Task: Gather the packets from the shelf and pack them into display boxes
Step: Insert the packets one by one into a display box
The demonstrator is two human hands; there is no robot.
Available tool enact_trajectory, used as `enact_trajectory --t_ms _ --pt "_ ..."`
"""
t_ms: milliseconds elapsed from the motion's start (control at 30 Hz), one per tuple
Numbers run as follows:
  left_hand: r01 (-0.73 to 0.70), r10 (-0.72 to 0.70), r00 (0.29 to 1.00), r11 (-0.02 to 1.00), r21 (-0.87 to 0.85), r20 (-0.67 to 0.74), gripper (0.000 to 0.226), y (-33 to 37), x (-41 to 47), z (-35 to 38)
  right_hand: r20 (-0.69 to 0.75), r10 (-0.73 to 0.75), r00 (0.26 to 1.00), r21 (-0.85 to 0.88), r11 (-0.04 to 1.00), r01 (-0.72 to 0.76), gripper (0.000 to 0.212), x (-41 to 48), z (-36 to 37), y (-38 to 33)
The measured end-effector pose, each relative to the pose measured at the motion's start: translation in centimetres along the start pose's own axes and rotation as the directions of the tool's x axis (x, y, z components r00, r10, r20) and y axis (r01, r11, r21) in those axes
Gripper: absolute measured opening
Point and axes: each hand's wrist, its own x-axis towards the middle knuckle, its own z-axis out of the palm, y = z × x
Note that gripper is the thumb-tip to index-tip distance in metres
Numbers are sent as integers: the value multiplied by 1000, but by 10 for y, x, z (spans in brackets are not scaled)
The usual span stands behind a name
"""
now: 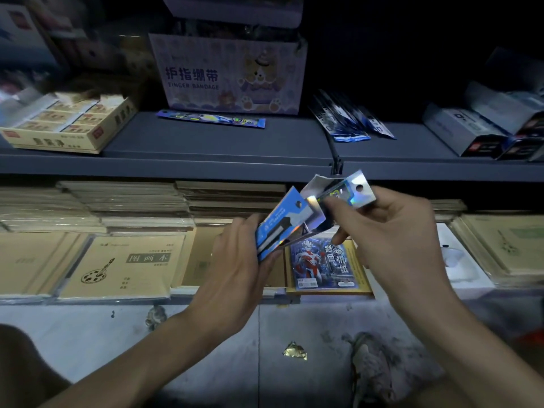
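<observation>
My left hand [238, 260] grips a stack of blue packets [279, 223] from below, fingers curled round its lower end. My right hand [391, 231] pinches a shiny holographic packet [351, 189] by its hanger end, right beside the blue stack and overlapping it. On the grey shelf [220, 142] above lie a single blue packet [210, 118] and a fanned pile of dark packets [350, 120]. A purple finger-bandage display box [229, 75] stands at the shelf's back.
A tan box of erasers [70, 125] sits at shelf left, grey boxes [485, 125] at right. Below are stacks of brown notebooks [123, 266] and a colourful hero-print book [322, 265]. A crumpled wrapper [295, 351] lies on the dirty floor.
</observation>
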Motion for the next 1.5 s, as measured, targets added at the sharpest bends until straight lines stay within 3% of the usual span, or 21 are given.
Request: enact_trajectory --t_ms 133,267,433,600,800,1100,1200,1333,1500 --pt "12 -12 1000 1000 3 2 52 -3 -3 0 41 9 999 -49 999 -7 22 -1 6 3" --pt "11 -11 1000 1000 -11 0 49 -4 -5 2 88 -35 996 -126 991 46 44 -2 13 13" --pt "17 -17 1000 999 -28 -6 41 -4 -1 3 70 -19 997 -121 992 27 29 4 3 13" --pt "13 -13 999 1000 -7 -30 42 -5 -1 3 113 -7 994 -24 1000 10 47 0 6 13" --pt "2 -3 999 1000 -19 -33 40 -5 -1 4 94 -25 995 -26 999 28 59 -5 11 7" --pt "-14 15 1000 999 37 -27 45 -5 -2 3 239 -1 971 -196 979 50 51 -13 16 3" --pt "-9 10 1000 999 40 -24 47 -6 -3 4 319 137 938 -250 967 -57 46 -11 14 0" --pt "-32 33 999 999 25 -23 38 -3 -3 5 433 335 837 -240 938 -252 50 -5 5 -10" --pt "-33 34 999 999 19 -26 37 -3 -2 4 581 401 708 -220 915 -338 48 -2 -2 -18"
